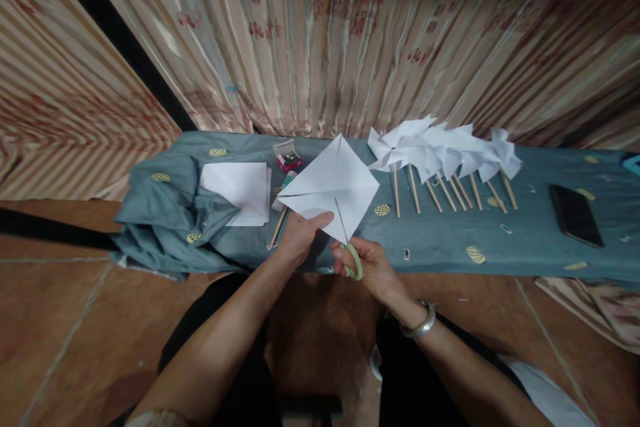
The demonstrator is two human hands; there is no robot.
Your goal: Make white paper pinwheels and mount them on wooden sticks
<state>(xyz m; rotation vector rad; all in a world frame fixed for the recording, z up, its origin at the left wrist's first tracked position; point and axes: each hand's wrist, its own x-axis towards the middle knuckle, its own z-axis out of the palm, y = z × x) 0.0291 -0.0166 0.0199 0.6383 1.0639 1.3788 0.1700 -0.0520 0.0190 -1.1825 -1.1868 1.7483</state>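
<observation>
A square sheet of white paper [345,177], turned cornerwise, is pinched at its lower left edge by my left hand [303,237], thumb on top. Slits run inward from its left, top and bottom corners. My right hand [367,263] is closed on a pair of scissors [356,263] with pale green handles. Their blades are at the slit in the bottom corner. Just left of the sheet are a small red box [289,159] of little metal pieces, a tube [286,188] partly covered by the paper, and a wooden stick [277,228].
A stack of white paper [240,190] lies on the teal cloth [435,247] at the left, beside bunched fabric. Several white paper pinwheels [440,150] on wooden sticks lie in a row to the right. A dark phone [576,215] rests farther right. Curtains [320,40] hang behind.
</observation>
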